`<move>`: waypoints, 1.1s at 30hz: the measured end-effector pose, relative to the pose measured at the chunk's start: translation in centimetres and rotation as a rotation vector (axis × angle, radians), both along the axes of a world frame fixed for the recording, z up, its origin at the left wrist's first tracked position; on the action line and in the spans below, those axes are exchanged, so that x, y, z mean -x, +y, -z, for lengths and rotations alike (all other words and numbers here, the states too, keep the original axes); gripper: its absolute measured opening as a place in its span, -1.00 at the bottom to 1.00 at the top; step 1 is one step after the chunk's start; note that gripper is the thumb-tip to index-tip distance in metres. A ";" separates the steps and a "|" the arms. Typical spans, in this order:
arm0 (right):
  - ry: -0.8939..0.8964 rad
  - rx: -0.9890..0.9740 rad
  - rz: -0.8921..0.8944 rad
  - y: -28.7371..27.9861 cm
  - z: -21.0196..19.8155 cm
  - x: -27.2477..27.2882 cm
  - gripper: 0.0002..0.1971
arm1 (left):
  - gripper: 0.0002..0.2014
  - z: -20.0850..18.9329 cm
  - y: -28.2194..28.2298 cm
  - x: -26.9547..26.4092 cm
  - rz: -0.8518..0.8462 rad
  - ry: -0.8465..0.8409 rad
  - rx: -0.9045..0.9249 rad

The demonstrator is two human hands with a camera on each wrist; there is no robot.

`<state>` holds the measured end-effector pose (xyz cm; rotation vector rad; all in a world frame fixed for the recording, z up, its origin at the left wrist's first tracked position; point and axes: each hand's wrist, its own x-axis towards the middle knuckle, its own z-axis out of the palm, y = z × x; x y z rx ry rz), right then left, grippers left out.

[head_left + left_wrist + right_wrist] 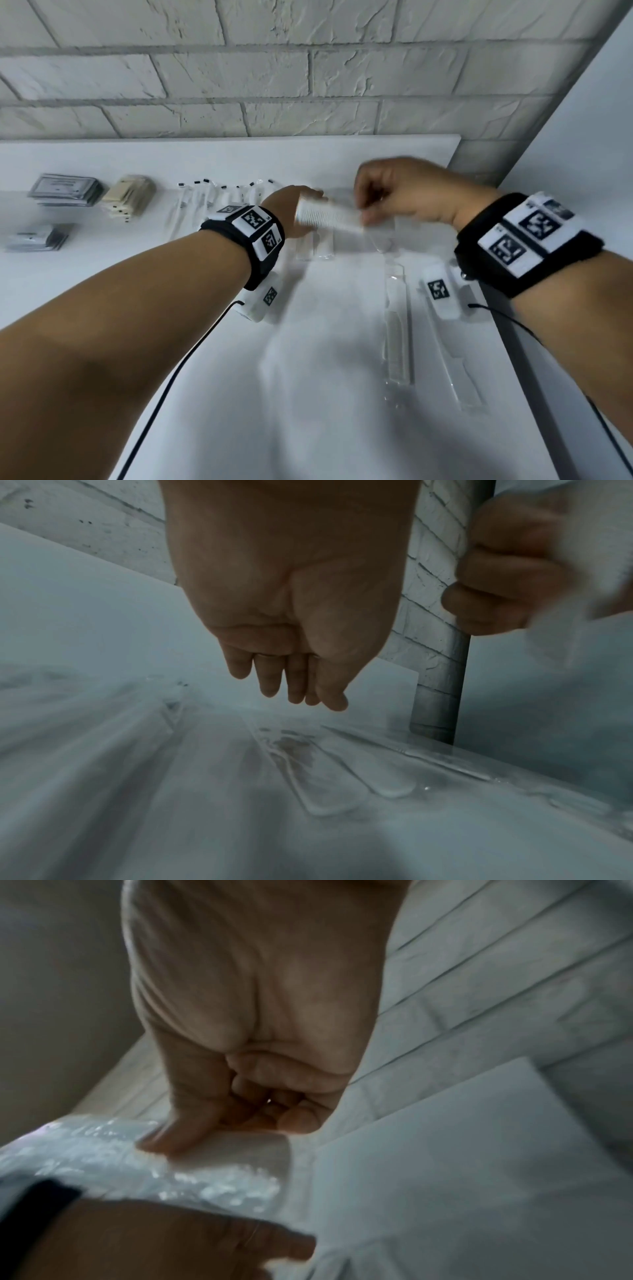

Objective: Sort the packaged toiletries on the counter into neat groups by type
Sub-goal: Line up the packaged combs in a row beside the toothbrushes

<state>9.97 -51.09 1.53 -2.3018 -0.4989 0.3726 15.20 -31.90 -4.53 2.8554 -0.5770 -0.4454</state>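
Right hand [407, 195] pinches a clear-wrapped white plastic comb [329, 216] between curled fingers [171, 1139] above the white surface [308, 377]; left hand [291, 212], fingers straight and together, hovers just beside the comb.

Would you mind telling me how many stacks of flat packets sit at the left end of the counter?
3: a dark grey stack at the back, a beige stack to its right, a smaller grey stack nearer the person. More may lie off-frame.

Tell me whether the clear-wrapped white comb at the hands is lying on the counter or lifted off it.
Lifted. The clear-wrapped white comb hangs above the white counter, pinched by the right hand; the left hand is open.
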 end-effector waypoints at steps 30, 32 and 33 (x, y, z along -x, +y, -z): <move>-0.045 0.630 0.246 -1.3 6.8 -2.9 -0.35 | -0.16 0.9 -3.8 -1.0 0.271 -0.025 -0.182; -0.022 0.675 0.189 -1.5 6.8 -2.8 -0.33 | -0.17 1.3 -3.7 -1.1 0.279 -0.025 -0.189; -0.017 0.706 0.165 -1.5 6.8 -2.8 -0.34 | -0.17 1.5 -3.8 -1.1 0.278 -0.024 -0.195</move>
